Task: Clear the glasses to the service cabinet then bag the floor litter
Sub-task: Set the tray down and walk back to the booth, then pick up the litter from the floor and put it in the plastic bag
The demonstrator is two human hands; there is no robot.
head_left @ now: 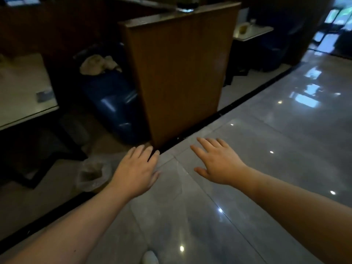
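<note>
My left hand (136, 169) and my right hand (216, 161) are both stretched out in front of me over the glossy grey floor, palms down, fingers spread, holding nothing. A clear plastic bag (93, 174) with something brownish inside lies crumpled on the floor just left of my left hand, beside the booth. A drink glass (243, 28) stands on a far white table (255, 33) behind the wooden partition. Another dark, glassy object (185, 6) sits on top of that partition; I cannot tell what it is.
A tall wooden booth partition (181, 73) rises straight ahead. A blue bench seat (112, 100) with a pale cloth bundle (99, 64) sits to its left. A white tabletop (22, 88) is at the far left. A black floor strip (247, 98) edges the tiled aisle.
</note>
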